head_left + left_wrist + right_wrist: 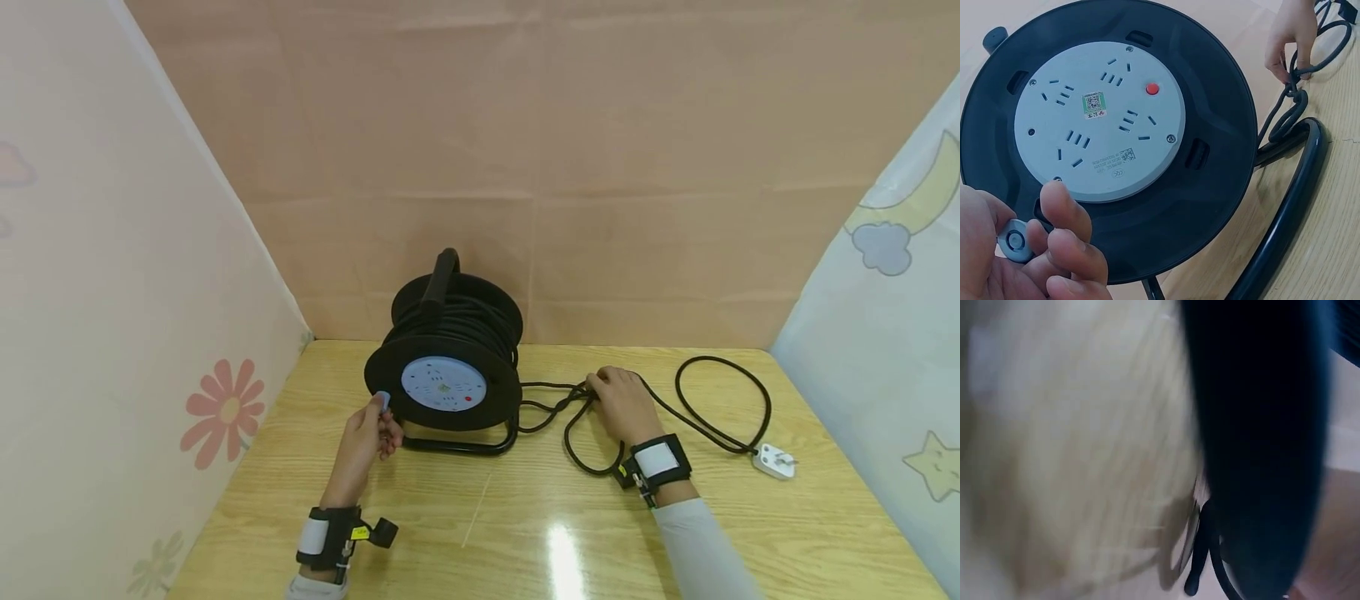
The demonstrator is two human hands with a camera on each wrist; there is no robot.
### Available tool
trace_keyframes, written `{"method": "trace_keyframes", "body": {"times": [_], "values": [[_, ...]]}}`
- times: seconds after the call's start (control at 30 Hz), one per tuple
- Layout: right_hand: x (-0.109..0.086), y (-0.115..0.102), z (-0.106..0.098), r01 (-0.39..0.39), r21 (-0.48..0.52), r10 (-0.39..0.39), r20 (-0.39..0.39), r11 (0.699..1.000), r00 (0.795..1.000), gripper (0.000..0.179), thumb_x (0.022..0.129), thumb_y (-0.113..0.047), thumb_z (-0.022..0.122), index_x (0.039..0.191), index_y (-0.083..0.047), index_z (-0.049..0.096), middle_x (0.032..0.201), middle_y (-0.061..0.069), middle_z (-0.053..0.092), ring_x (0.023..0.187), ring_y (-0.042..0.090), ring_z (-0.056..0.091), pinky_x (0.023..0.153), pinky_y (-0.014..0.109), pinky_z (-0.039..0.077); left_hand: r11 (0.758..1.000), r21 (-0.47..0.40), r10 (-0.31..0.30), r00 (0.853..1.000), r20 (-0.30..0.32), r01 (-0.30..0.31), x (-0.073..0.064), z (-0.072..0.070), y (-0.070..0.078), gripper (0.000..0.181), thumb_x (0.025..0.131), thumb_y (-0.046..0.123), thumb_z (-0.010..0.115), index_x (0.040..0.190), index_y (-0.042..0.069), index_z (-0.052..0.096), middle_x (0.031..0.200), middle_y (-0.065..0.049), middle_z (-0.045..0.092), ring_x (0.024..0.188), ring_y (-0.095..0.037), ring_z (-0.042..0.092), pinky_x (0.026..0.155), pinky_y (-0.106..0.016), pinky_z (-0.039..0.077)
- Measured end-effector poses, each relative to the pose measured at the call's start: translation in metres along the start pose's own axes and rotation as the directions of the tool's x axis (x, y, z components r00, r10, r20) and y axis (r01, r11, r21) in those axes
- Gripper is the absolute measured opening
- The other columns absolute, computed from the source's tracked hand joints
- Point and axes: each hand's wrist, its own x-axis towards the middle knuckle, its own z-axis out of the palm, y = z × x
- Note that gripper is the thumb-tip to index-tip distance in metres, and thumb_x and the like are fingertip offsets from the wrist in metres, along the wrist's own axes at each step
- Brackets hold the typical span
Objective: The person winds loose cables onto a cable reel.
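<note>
A black cable reel (pixel 450 325) stands on the table, wound with black cable. On its front disc is a pale round socket panel (pixel 1094 119) with a red button (pixel 1152 89). At the disc's lower left, my left hand (pixel 360 446) pinches the small grey crank knob (pixel 1015 242) with curled fingers. To the reel's right, my right hand (pixel 624 407) pinches the loose black cable (pixel 768 408) low over the table; the left wrist view shows its thumb and fingers (pixel 1275 62) at the cable. A wide dark band fills much of the blurred right wrist view.
The white plug (pixel 774 461) lies at the table's right side, at the cable's end. A tubular black stand (pixel 457 447) supports the reel, which has a carrying handle (pixel 440 283) on top. Papered walls (pixel 637 208) border the wooden table (pixel 540 508).
</note>
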Motion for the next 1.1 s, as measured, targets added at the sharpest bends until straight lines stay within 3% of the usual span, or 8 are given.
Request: {"method": "trace_keyframes", "body": {"times": [0.4, 0.63, 0.7, 0.8, 0.83, 0.93, 1.0, 1.1], "values": [[0.003, 0.018, -0.016, 0.065, 0.054, -0.069, 0.071, 0.996, 0.995, 0.029, 0.089, -0.013, 0.068, 0.116, -0.012, 0.058, 0.108, 0.013, 0.067, 0.090, 0.030, 0.065, 0.102, 0.066, 0.029, 1.000, 0.007, 0.006, 1.000, -0.003, -0.006, -0.001, 0.002, -0.003, 0.052, 0.105, 0.048, 0.032, 0.088, 0.002, 0.046, 0.067, -0.013, 0.057, 0.052, -0.019, 0.048, 0.046, -0.026, 0.039], [-0.001, 0.020, -0.017, 0.040, 0.221, -0.076, 0.156, 0.974, 0.985, 0.019, 0.097, -0.011, 0.057, 0.115, -0.012, 0.051, 0.086, 0.002, 0.071, 0.079, 0.020, 0.068, 0.107, 0.066, 0.021, 1.000, 0.004, 0.010, 1.000, -0.004, -0.010, -0.001, 0.002, -0.003, 0.051, 0.105, 0.048, 0.032, 0.087, 0.002, 0.046, 0.066, -0.013, 0.057, 0.052, -0.019, 0.048, 0.046, -0.025, 0.039], [-0.002, 0.021, -0.018, 0.008, 0.271, -0.057, 0.173, 0.962, 0.983, 0.016, 0.099, -0.013, 0.054, 0.115, -0.013, 0.051, 0.089, 0.001, 0.071, 0.087, 0.023, 0.067, 0.108, 0.064, 0.020, 1.000, 0.005, 0.011, 1.000, -0.003, -0.011, -0.001, 0.002, -0.003, 0.051, 0.105, 0.048, 0.032, 0.087, 0.002, 0.046, 0.066, -0.013, 0.056, 0.052, -0.018, 0.048, 0.046, -0.025, 0.038], [-0.003, 0.022, -0.020, -0.062, 0.373, -0.017, 0.206, 0.926, 0.978, 0.010, 0.103, -0.018, 0.048, 0.112, -0.016, 0.051, 0.084, 0.001, 0.067, 0.099, 0.032, 0.063, 0.107, 0.064, 0.022, 1.000, 0.004, 0.007, 1.000, -0.001, -0.007, -0.001, 0.002, -0.003, 0.051, 0.105, 0.047, 0.032, 0.086, 0.002, 0.045, 0.066, -0.012, 0.056, 0.052, -0.018, 0.048, 0.046, -0.025, 0.038], [-0.003, 0.023, -0.022, -0.095, 0.415, -0.003, 0.229, 0.905, 0.973, 0.008, 0.104, -0.019, 0.045, 0.109, -0.017, 0.050, 0.079, 0.002, 0.064, 0.107, 0.039, 0.059, 0.101, 0.064, 0.031, 1.000, 0.004, 0.005, 1.000, -0.001, -0.005, -0.001, 0.002, -0.003, 0.051, 0.105, 0.047, 0.032, 0.086, 0.002, 0.045, 0.066, -0.012, 0.056, 0.052, -0.018, 0.048, 0.045, -0.025, 0.038], [-0.004, 0.025, -0.026, -0.233, 0.525, 0.067, 0.317, 0.818, 0.946, 0.014, 0.106, -0.025, 0.038, 0.102, -0.016, 0.049, 0.068, 0.003, 0.052, 0.088, 0.041, 0.058, 0.073, 0.048, 0.047, 1.000, 0.004, 0.001, 1.000, -0.002, -0.001, -0.001, 0.002, -0.004, 0.050, 0.105, 0.047, 0.032, 0.086, 0.002, 0.045, 0.065, -0.012, 0.057, 0.052, -0.018, 0.048, 0.046, -0.025, 0.038], [-0.002, 0.028, -0.027, -0.313, 0.562, 0.105, 0.371, 0.765, 0.923, 0.023, 0.106, -0.031, 0.035, 0.102, -0.013, 0.049, 0.066, 0.006, 0.047, 0.074, 0.037, 0.054, 0.057, 0.037, 0.039, 1.000, 0.007, 0.001, 1.000, -0.002, -0.001, 0.000, 0.002, -0.004, 0.050, 0.105, 0.046, 0.032, 0.086, 0.002, 0.046, 0.065, -0.011, 0.057, 0.051, -0.018, 0.048, 0.046, -0.025, 0.038], [0.002, 0.033, -0.028, -0.385, 0.614, 0.143, 0.405, 0.689, 0.903, 0.037, 0.106, -0.039, 0.034, 0.110, -0.012, 0.058, 0.086, 0.012, 0.063, 0.074, 0.030, 0.057, 0.063, 0.036, 0.041, 1.000, 0.013, -0.001, 1.000, -0.002, 0.001, 0.000, 0.003, -0.006, 0.050, 0.105, 0.046, 0.032, 0.086, 0.002, 0.046, 0.064, -0.010, 0.057, 0.051, -0.017, 0.049, 0.046, -0.025, 0.039]]}}
